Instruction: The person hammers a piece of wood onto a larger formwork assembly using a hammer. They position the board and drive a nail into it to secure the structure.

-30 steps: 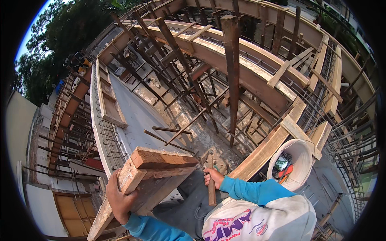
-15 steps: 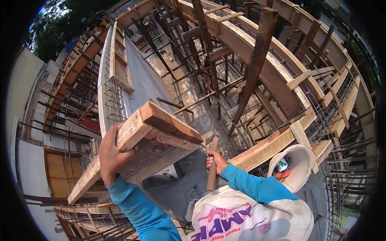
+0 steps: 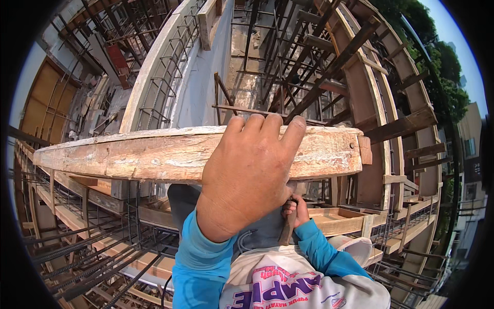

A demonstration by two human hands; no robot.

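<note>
A heavy timber panel (image 3: 123,154) with a rough, pale-splashed edge lies crosswise before me, its long edge toward me. My left hand (image 3: 247,172) is wrapped over this edge from above, fingers on the far side and thumb toward the near side. Below and right of it, my right hand (image 3: 296,210) is closed round the wooden handle (image 3: 286,233) of a hammer. The hammer's head is hidden behind my left hand and the panel. A small end block (image 3: 365,150) sticks out at the panel's right end.
A white bucket (image 3: 357,249) stands beside my right forearm. Beyond the panel, a steel rebar cage (image 3: 172,77) runs along a pale wall, with timber props (image 3: 339,67) over a lower floor. Several rebar rods (image 3: 98,262) stick out at lower left. Wooden formwork (image 3: 378,175) lines the right.
The panel has swung from a slant at left to lying level across the view, edge up. My left hand moved right with it, keeping its grip. The view has turned too.
</note>
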